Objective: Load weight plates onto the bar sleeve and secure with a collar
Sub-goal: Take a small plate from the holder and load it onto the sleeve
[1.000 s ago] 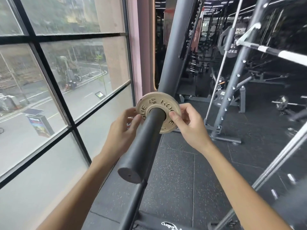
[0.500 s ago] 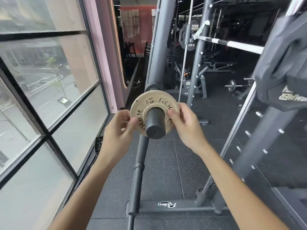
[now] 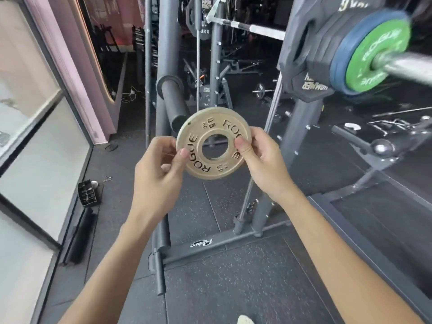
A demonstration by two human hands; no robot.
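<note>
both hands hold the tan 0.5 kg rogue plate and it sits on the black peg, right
No: the head view shows the plate free of the black peg, its hole empty. The left hand and right hand do hold it.

A gym: steel racks [image 3: 164, 43], a barbell [image 3: 406, 66] loaded with plates [image 3: 376, 52], speckled rubber floor [image 3: 233, 288].

Floor [image 3: 233, 288]: being covered throughout by dark speckled rubber tiles. Window [image 3: 42, 148]: tall black-framed panes at left, through which daylight is being admitted. Pink wall panel [image 3: 70, 54]: being lit beside the glass. Grey rack upright [image 3: 216, 66]: being carried on a floor-level base bar [image 3: 233, 239]. Black compartmented box [image 3: 88, 194]: being kept on the floor near the window. Further machines [image 3: 236, 65]: being left in dimness behind.
</note>
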